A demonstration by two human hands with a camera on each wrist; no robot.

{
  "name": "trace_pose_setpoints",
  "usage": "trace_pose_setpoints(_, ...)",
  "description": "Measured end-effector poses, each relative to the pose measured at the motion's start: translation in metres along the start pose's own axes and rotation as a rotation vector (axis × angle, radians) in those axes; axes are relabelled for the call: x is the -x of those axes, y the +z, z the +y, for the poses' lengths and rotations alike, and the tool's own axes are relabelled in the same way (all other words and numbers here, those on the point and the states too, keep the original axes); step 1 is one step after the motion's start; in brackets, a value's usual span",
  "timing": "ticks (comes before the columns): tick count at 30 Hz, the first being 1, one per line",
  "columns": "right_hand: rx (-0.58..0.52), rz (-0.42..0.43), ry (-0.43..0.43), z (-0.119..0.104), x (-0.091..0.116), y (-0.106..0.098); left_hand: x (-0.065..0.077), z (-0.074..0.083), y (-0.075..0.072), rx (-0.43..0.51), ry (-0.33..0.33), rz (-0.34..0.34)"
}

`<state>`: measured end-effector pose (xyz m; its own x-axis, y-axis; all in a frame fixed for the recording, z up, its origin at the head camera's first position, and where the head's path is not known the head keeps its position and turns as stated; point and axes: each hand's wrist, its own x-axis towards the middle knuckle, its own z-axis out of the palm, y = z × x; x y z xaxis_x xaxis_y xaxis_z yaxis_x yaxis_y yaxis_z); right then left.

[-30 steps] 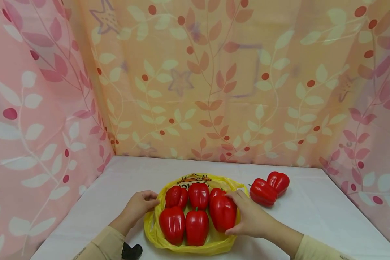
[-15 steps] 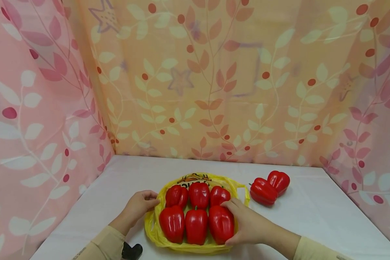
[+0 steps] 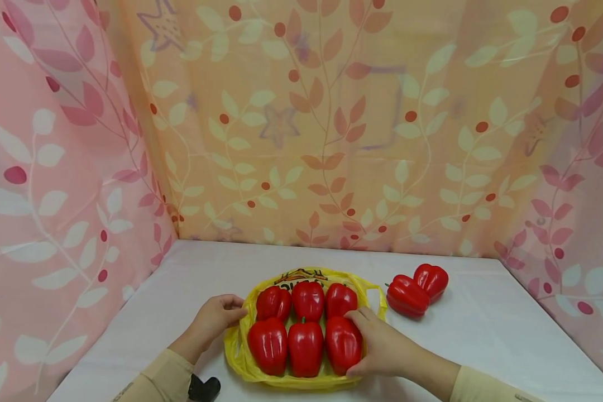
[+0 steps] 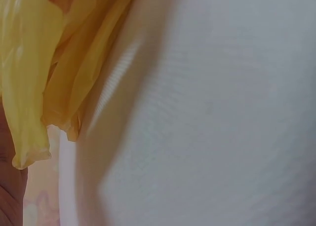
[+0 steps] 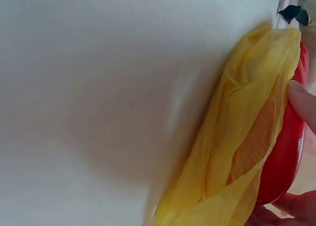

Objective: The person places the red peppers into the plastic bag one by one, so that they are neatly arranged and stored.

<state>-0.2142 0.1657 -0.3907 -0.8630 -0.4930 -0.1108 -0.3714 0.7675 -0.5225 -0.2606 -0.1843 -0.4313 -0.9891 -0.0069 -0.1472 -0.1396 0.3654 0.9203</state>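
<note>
A yellow plastic bag (image 3: 261,383) lies spread open on the table, its edge gathered up around red bell peppers in two rows of three. My right hand (image 3: 382,346) holds the front-right bell pepper (image 3: 343,345), thumb at its near side and fingers at its far side. In the right wrist view the thumb (image 5: 302,101) presses that red pepper (image 5: 282,159) beside the bag's wall (image 5: 222,137). My left hand (image 3: 213,321) pinches the bag's left edge. The left wrist view shows folded yellow plastic (image 4: 29,77) hanging by part of that hand (image 4: 9,186).
Two more red bell peppers, a nearer one (image 3: 407,297) and a farther one (image 3: 431,282), lie against each other right of the bag. A black object (image 3: 204,389) sits by the left sleeve. Leaf-patterned curtains (image 3: 331,184) enclose the white table (image 3: 487,329).
My right hand has lowered the pepper into the front-right place, uncovering the back-right one. Since then the front row has shifted slightly to the right. My left hand has stayed at the bag's edge.
</note>
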Motion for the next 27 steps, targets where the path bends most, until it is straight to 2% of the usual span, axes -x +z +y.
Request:
trace_pose_setpoints(18, 0.044, 0.0, -0.005, -0.0015, -0.0049, 0.0064, -0.0036, -0.0031, 0.001, -0.012, 0.007, -0.015)
trace_pose_setpoints(27, 0.032, -0.01, 0.014, -0.0036, -0.0042, 0.006, -0.0052, -0.006, 0.0013, -0.009, 0.011, -0.018)
